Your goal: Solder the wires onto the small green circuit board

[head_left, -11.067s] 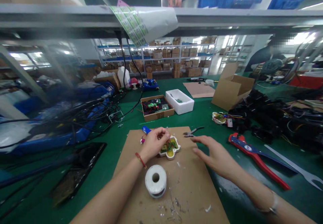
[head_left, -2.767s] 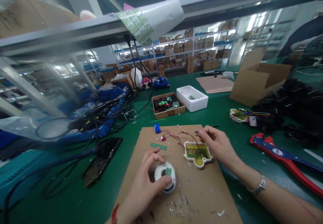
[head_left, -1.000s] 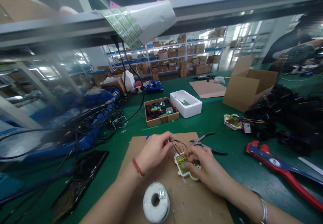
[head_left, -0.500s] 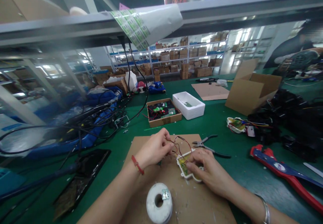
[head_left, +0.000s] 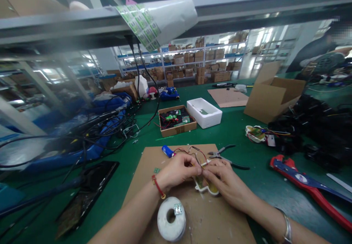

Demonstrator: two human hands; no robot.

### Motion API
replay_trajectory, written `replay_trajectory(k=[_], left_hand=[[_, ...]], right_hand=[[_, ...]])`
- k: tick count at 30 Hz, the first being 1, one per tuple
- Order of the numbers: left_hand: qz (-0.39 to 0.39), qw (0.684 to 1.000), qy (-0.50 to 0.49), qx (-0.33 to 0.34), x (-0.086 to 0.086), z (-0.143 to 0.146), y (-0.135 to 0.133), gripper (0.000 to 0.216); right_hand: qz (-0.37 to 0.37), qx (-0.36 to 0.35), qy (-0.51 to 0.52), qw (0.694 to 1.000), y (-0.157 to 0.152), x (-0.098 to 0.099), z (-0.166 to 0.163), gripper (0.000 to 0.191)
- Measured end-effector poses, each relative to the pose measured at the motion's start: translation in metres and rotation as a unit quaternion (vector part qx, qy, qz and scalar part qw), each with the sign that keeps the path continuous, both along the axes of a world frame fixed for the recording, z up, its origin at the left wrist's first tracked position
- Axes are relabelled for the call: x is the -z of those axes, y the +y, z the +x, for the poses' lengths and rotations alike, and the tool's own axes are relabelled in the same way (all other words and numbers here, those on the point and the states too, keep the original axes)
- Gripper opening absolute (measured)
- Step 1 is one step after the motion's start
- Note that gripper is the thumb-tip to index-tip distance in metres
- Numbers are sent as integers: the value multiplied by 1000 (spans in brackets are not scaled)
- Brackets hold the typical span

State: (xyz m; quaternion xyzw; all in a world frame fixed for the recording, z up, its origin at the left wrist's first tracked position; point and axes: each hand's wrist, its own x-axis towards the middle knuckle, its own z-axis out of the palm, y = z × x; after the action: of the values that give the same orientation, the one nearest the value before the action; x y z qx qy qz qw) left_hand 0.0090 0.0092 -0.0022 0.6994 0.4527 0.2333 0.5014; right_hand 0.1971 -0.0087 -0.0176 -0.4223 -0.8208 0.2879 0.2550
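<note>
On the brown cardboard mat (head_left: 220,225) lies a small white-edged part with a green circuit board (head_left: 206,186). Red and black wires (head_left: 189,150) run from it to a blue battery (head_left: 167,151). My left hand (head_left: 177,170) is closed, pinching the wires just above the board. My right hand (head_left: 224,181) covers the board's right side, fingers curled on it, fingertips meeting the left hand's. A white solder spool (head_left: 171,218) with a tiny green chip on it sits nearer to me.
Pliers (head_left: 227,156) lie right of the mat. A red-and-blue tool (head_left: 308,185) is further right. Behind are a cardboard tray of parts (head_left: 177,121), a white foam box (head_left: 204,112) and an open carton (head_left: 271,91). Cables (head_left: 104,126) crowd the left; another person (head_left: 316,49) is far right.
Both hands have drawn together over the board, the left hand sliding right and down along the wires. The blue battery, hidden behind the left hand before, now shows.
</note>
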Motion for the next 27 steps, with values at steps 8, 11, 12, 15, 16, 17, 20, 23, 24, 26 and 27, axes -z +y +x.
replay_trajectory(k=[8, 11, 12, 15, 16, 17, 20, 23, 24, 26, 27], left_hand=[[-21, 998, -51, -16, 0, 2, -3, 13], [-12, 999, -44, -25, 2, 2, -4, 12], [-9, 999, -37, -28, 2, 2, -4, 13], [-4, 1000, -12, -21, 0, 0, -5, 15], [-3, 1000, -2, -15, -1, -1, -5, 16], [0, 1000, 7, -9, -3, -3, -6, 16], [16, 1000, 26, 0, -9, -6, -7, 15], [43, 999, 28, -8, -15, -7, -9, 14], [54, 998, 27, -11, -16, -7, -10, 14], [76, 997, 25, -21, -17, -5, -12, 15], [86, 996, 25, -28, -17, -4, -13, 15]], right_hand=[[4, -7, -6, 1000, 1, -2, 1, 42], [8, -11, -6, 1000, 0, -2, 2, 44], [10, -9, -4, 1000, 0, -1, 2, 44], [21, 13, 5, 1000, 2, 2, 3, 43], [25, 25, 9, 999, 3, 4, 3, 44], [30, 38, 12, 999, 4, 6, 3, 45], [51, 82, 19, 995, 5, 8, 4, 43], [104, 132, 30, 985, 0, 3, 3, 21], [125, 141, 34, 981, -3, 0, 3, 19], [156, 136, 41, 978, -9, -6, 2, 21], [164, 125, 42, 978, -12, -8, 1, 18]])
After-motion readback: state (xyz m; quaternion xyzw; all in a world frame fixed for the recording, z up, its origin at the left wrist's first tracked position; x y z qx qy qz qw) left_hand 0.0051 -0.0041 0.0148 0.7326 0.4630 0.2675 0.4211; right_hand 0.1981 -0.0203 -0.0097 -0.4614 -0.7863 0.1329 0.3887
